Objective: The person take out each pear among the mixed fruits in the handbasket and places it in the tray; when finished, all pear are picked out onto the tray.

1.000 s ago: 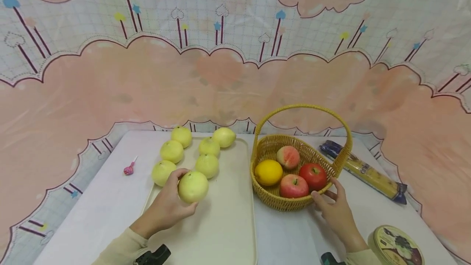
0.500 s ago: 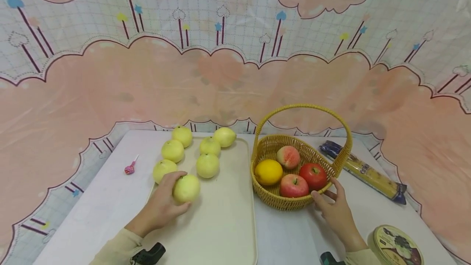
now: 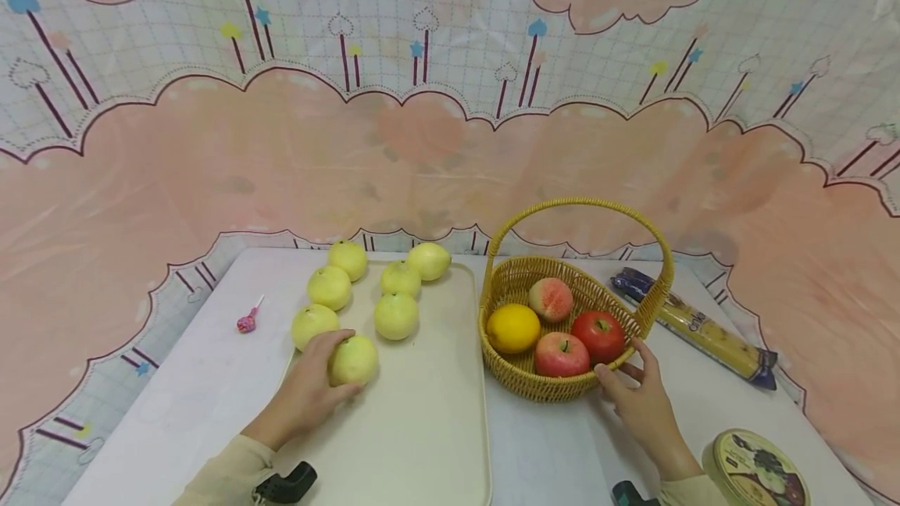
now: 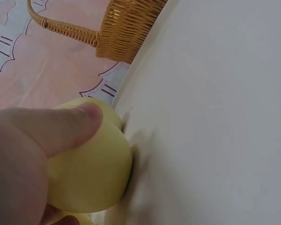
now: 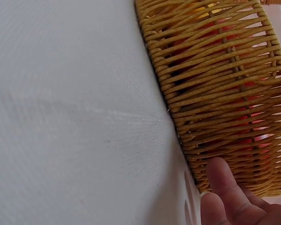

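My left hand (image 3: 309,385) curls round a pale yellow-green round fruit (image 3: 355,360), thumb in front and fingers behind. In the left wrist view that fruit (image 4: 96,173) touches the cream tray (image 3: 436,412). Several similar fruits (image 3: 396,316) stand in two rows beyond it, toward the tray's far left. My right hand (image 3: 643,404) holds the front right rim of a wicker basket (image 3: 541,390). Inside the basket are a yellow lemon-like fruit (image 3: 514,329), a peach (image 3: 551,300) and two red apples (image 3: 598,337). In the right wrist view, fingertips (image 5: 220,173) lie against the basket's woven side.
A wrapped lollipop (image 3: 247,323) lies left of the tray on the white table. Right of the basket is a long yellow packet with dark ends (image 3: 703,330). A round tin (image 3: 761,468) sits at the near right. A patterned cloth (image 3: 450,155) hangs behind.
My left hand has moved slightly left and down with the fruit, which now rests on the tray in line with the left row. My right hand and the basket have stayed put.
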{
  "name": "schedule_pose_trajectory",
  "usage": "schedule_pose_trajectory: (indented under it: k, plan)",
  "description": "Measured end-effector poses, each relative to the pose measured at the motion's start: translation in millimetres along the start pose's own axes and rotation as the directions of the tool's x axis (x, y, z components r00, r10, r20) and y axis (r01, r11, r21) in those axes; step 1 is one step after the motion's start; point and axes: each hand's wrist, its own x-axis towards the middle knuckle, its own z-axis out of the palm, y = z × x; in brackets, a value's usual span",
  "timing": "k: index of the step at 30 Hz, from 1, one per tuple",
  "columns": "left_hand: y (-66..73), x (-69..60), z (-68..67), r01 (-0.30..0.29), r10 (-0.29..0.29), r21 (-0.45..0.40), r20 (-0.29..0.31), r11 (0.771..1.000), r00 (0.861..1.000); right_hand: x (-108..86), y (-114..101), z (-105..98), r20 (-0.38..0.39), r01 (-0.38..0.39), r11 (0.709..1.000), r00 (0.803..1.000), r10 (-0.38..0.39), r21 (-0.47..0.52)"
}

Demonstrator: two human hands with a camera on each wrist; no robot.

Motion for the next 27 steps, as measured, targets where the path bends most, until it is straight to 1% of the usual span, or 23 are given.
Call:
schedule_pose_trajectory:
  k: [5,10,12,18,23,27]
  plan:
    - [-0.2,2.2,0.0,0.003,-0.003,-0.019,-0.002,1.0,1.0,0.0,0.6,0.3,-0.004,-0.007,1.0,1.0,0.007,0.0]
    - [0.0,3.4,0.2,0.023,-0.022,-0.028,0.013,0.999,1.0,0.5,1.0,0.4,-0.003,0.0,1.0,1.0,0.0,-0.006]
    - [0.0,4.3,0.2,0.019,-0.019,-0.03,0.012,0.999,1.0,0.8,1.0,0.3,-0.002,0.002,1.0,1.0,-0.002,-0.008]
    - [3.4,8.0,-2.4,-0.035,0.034,-0.032,-0.02,0.999,0.999,0.6,1.5,0.6,-0.004,-0.005,1.0,1.0,0.005,-0.011]
    - [6.1,10.0,-3.0,-0.019,0.018,-0.024,-0.024,1.0,1.0,0.9,1.2,0.8,-0.002,-0.006,1.0,1.0,0.005,-0.004]
    - [4.8,12.6,-0.8,-0.027,0.027,0.001,-0.07,1.0,0.997,-0.3,0.0,0.3,0.002,-0.002,1.0,1.0,0.002,-0.002]
